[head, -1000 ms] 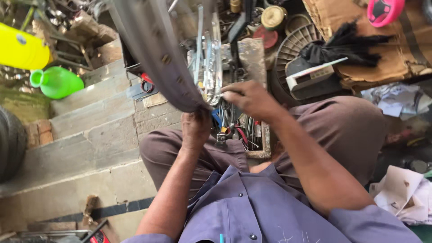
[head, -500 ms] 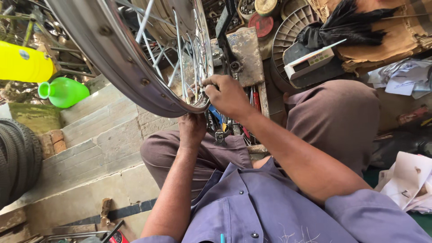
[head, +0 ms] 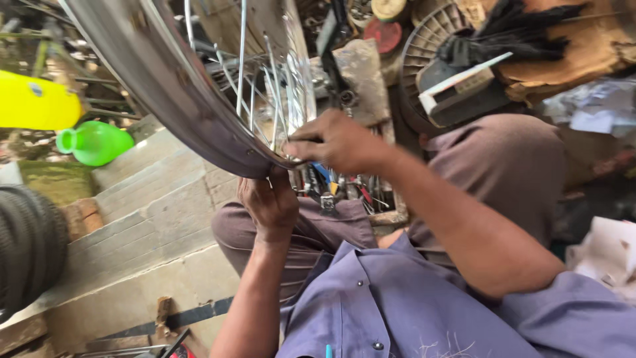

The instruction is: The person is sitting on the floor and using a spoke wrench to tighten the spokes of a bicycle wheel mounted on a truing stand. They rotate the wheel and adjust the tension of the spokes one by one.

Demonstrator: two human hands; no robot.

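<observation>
Spoked silver metal wheel rim (head: pixel 172 113) stands tilted above the lap. Left hand (head: pixel 268 202) grips the rim's lower edge from beneath. Right hand (head: pixel 338 142) pinches at a spoke end on the rim's inner side, just above the left hand.

1. A spoked metal wheel rim (head: pixel 165 99), silver and dull, stands tilted above the lap, its lowest arc held between both hands.
2. Thin steel spokes (head: pixel 275 93) fan upward from the rim's inner face, some crossing.
</observation>
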